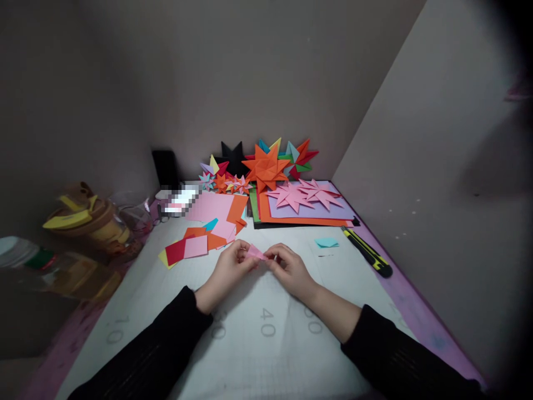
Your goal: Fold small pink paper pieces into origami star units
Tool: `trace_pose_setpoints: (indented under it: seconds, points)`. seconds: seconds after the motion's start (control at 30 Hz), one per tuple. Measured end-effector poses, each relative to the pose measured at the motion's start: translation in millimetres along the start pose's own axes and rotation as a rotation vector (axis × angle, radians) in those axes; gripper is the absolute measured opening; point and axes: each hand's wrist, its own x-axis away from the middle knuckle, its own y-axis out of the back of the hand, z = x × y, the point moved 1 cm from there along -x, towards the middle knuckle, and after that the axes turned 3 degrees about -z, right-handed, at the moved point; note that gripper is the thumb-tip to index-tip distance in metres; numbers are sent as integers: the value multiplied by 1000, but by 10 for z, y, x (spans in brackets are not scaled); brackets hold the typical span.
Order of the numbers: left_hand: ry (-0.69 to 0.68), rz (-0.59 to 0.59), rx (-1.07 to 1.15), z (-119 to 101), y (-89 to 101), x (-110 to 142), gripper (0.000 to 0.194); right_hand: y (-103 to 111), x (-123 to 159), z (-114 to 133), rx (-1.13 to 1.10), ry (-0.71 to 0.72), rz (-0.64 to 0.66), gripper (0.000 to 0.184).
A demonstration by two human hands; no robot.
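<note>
A small folded pink paper piece (256, 254) is held between both hands just above the white cutting mat (258, 333). My left hand (228, 269) pinches its left end with curled fingers. My right hand (289, 269) pinches its right end the same way. Both arms wear black sleeves and reach in from the bottom of the view.
Loose paper squares in pink, red, orange and yellow (195, 244) lie left of the hands. A small light-blue folded piece (327, 242) and a yellow-black utility knife (366, 251) lie to the right. Folded paper stars (266, 166) and stacked coloured sheets (308, 214) fill the back. Jars and clutter (91, 222) stand at left.
</note>
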Motion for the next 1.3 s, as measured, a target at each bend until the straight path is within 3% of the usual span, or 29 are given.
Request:
trace_pose_setpoints:
  seconds: [0.23,0.53,0.9,1.1,1.3]
  points:
    - [107,-7,90,-12,-13,-4,31,-2,10,-30,15,-38,-21,7]
    - [56,-23,91,15,-32,-6,26,-4,-8,-4,-20,-10,-10,6]
    - [-86,-60,-115,-39,-27,42,16,-36,-1,-88,-138,-233,-84,8]
    - [-201,-11,-188,-19,-30,68,7,-67,-14,-78,-246,-286,57,14]
    - [-218,-49,-140,8,-36,82,31,-72,-21,-56,-263,-318,194,8]
